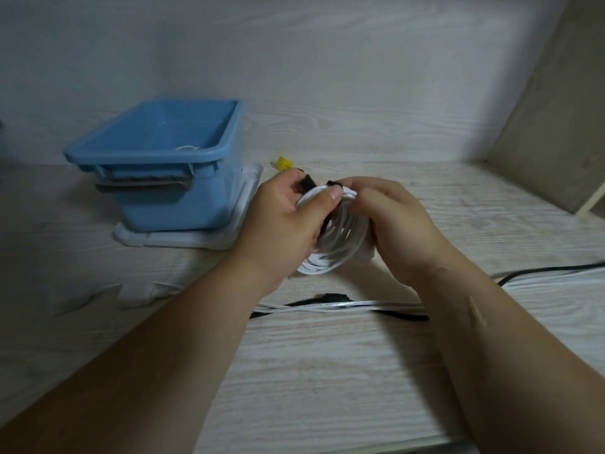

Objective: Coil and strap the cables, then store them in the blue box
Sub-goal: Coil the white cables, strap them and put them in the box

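A coiled white cable [337, 244] hangs between both hands above the table. My left hand [288, 221] grips the coil's left side, its thumb pressed over the top strands. My right hand [393, 221] holds the right side, fingers curled at the top of the coil. A black strap [309, 184] sticks out at the coil's top between the two hands. The blue box [163, 165] stands at the back left, with a bit of white cable [188, 147] showing inside it.
The box sits on a white lid [196, 239]. Loose white and black cables [343, 306] lie across the table under my forearms and run off to the right. A small yellow object [284, 162] lies behind my hands. A side panel rises at the right.
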